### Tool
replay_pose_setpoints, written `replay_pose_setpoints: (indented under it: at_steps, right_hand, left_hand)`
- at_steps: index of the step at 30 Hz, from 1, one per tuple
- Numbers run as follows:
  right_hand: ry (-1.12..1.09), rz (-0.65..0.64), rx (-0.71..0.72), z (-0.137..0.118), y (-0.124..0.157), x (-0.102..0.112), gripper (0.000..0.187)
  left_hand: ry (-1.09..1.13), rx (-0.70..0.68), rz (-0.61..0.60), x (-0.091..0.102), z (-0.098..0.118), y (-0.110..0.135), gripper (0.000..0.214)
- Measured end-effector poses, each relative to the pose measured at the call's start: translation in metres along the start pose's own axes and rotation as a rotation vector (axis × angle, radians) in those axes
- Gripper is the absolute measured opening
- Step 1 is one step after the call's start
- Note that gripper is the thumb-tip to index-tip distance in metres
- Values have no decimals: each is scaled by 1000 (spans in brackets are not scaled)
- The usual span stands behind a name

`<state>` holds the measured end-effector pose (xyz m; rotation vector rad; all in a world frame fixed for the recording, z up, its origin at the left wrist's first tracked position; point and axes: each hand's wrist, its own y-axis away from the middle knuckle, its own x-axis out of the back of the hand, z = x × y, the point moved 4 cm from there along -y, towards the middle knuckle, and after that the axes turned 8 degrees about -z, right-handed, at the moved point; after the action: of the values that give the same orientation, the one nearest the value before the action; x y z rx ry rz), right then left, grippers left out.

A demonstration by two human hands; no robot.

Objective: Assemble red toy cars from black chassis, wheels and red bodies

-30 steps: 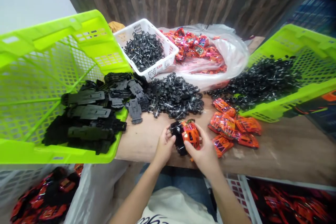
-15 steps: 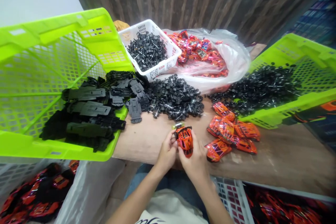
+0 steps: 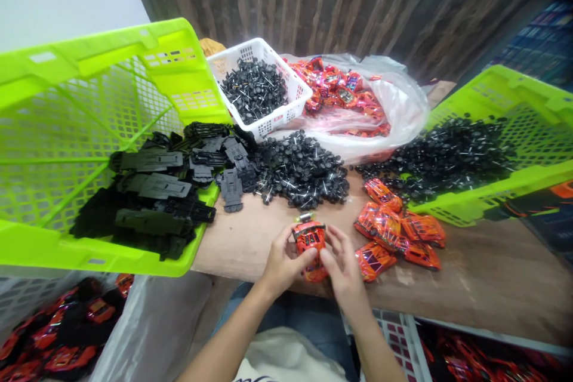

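An orange toy car (image 3: pixel 310 239) with dark window patterns is held between both hands over the front of the table. My left hand (image 3: pixel 286 259) grips its left side, thumb lying on the top. From the right, my right hand (image 3: pixel 342 256) closes on the car with the thumb pressed on its body. A small shiny cylindrical piece (image 3: pixel 305 216) shows just beyond the car. Beside my right hand lie several orange car bodies (image 3: pixel 380 224) in a loose heap. Farther back rests a pile of black wheels on metal axles (image 3: pixel 304 170).
A green crate (image 3: pixel 179 265) on the left holds black chassis plates (image 3: pixel 154 185). Behind stand a white basket (image 3: pixel 293 108) of wheel axles and a plastic bag (image 3: pixel 405 95) of car bodies. Another green crate (image 3: pixel 487 191) spills wheels on the right. Bins of red cars sit below the table.
The toy car has turned a little in my hands and its rear now faces more away from me. Both thumbs have moved onto its top. The view has shifted slightly.
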<state>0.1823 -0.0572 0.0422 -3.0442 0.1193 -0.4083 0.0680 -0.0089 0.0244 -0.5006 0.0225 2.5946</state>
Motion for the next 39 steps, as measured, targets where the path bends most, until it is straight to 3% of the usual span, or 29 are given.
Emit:
replay_pose_setpoints:
  at_steps: [3,7,11,13,16,19,26,29,32,34,37,39]
  right_hand:
    - [-311,-132,-70,-2,-10,8,35]
    - [-357,-148,-40,-1,-17,3,31]
    - [-76,-197,-49,-5,-22,-12,38]
    - [176,-224,-26,-7,-24,-20,34]
    - [505,-271,148,-8,-24,-34,28]
    - [608,-257,230,2,-21,-43,31]
    - [622,-100,235,16,-16,-40,14]
    - [489,-140,150,17,-25,-36,16]
    - [125,-310,-108,25,-34,-33,22]
    - [-41,-405,-216,25,-34,-33,27]
    - [133,-315,-90,15,-29,-28,27]
    - [383,-264,92,5,-20,-31,26]
  left_hand:
    - [-101,-33,-72,-1,4,5,42]
    - [-125,-59,-54,6,1,12,40]
    - [-17,-76,103,36,1,15,44]
    - [-107,-48,141,55,3,16,47]
    - [-344,69,183,74,4,17,39]
    - [-423,151,219,78,1,17,26]
    - [-426,102,164,72,-3,11,16]
    - [-412,119,122,77,2,14,28]
    - [-450,15,-10,79,17,22,72]
    - [-559,-69,-74,80,26,26,67]
    - [-746,-27,20,88,24,25,43]
    - [-794,30,118,93,17,23,51]
